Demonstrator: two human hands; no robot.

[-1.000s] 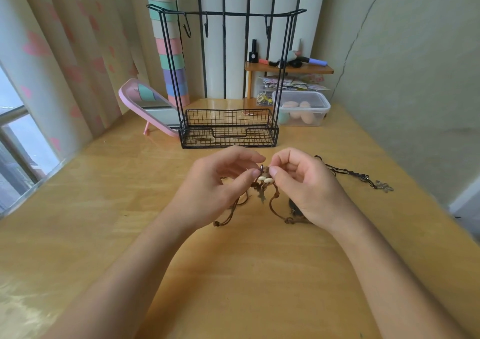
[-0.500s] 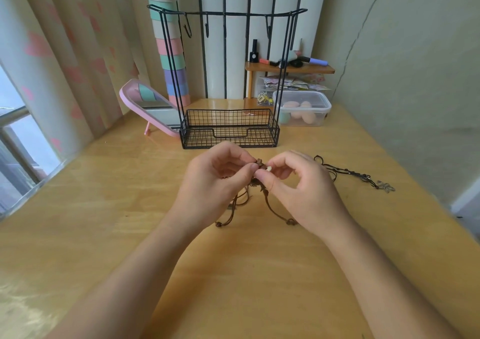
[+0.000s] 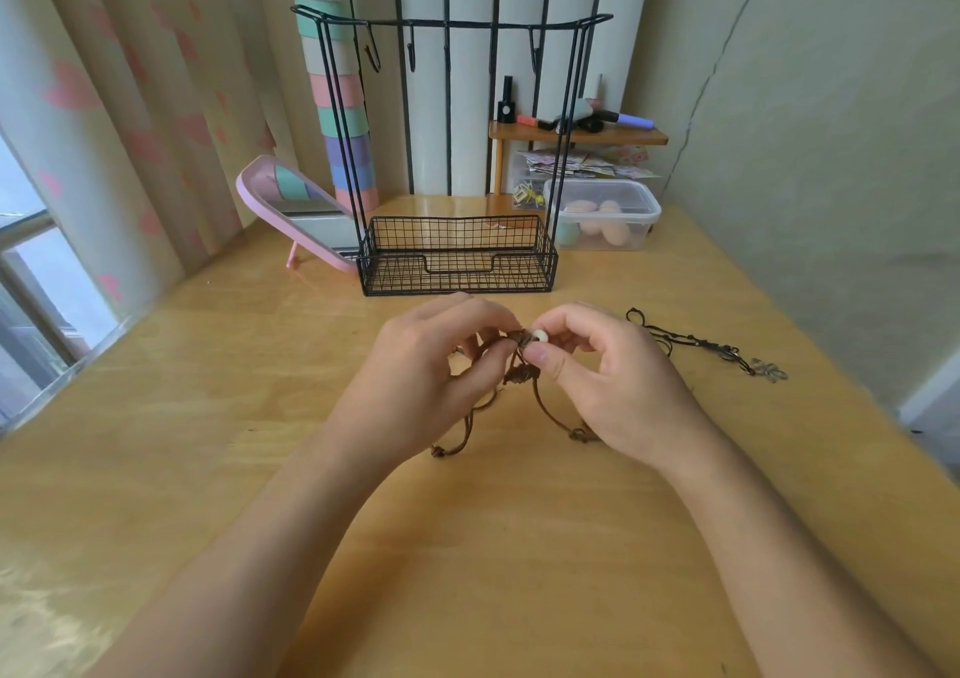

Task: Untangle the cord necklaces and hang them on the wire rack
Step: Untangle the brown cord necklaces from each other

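Both hands are up over the table (image 3: pixel 467 547), working the brown cord tangle (image 3: pixel 521 377) right in front of the wire rack (image 3: pixel 457 243). The left hand (image 3: pixel 431 376) has its fingers curled in, pinching the bunched cord at the top of the knot. The right hand (image 3: pixel 618 381) pinches a white bead (image 3: pixel 541 335) between thumb and forefinger, just beside the left fingertips. Loose brown loops trail down from the knot and touch the table between the wrists. A black cord necklace (image 3: pixel 696 347) lies stretched out to the right, apart from the tangle. This cord looks light, limp and thin, so it should give to gentle teasing, while a hard tug would likely cinch the knot tighter. Best hold, I'd say, is at the beads and knots, where fingers get purchase. No necklace is on the rack's hooks (image 3: pixel 375 58) yet.
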